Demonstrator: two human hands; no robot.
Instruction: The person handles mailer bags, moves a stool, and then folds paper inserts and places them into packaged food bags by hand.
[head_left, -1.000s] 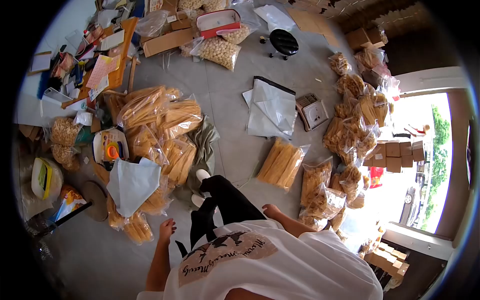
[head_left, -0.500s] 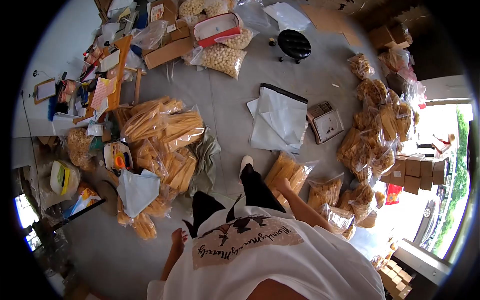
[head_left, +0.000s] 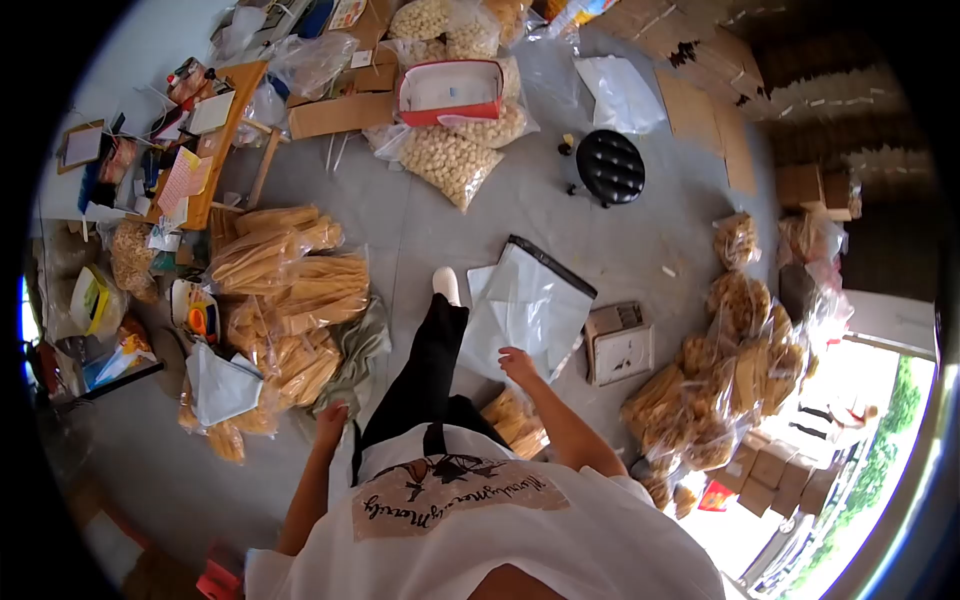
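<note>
My left hand [head_left: 331, 418] hangs low beside my dark trousers, near the green cloth [head_left: 350, 362]; its fingers are too small and blurred to read. Further forward, my right hand [head_left: 517, 364] has its fingers apart and nothing in them. It appears over the lower edge of the grey-white plastic bags [head_left: 528, 312] on the floor. Below that hand in the view lies a clear bag of long yellow sticks [head_left: 518, 425], partly hidden by my arm and shirt. One white shoe [head_left: 446, 286] shows just left of the plastic bags.
Bagged sticks [head_left: 300, 290] are heaped at left, by a cluttered wooden desk [head_left: 235, 125]. A scale [head_left: 620, 345] and black stool [head_left: 610, 168] stand right of centre. More bags [head_left: 740, 385] line the right side near the doorway. A red-rimmed box [head_left: 450, 92] rests on bags ahead.
I have stepped forward, and the stool, scale and plastic bags sit lower in view. My right hand has swung forward from beside the stick bag to the plastic bags. The legs have changed position.
</note>
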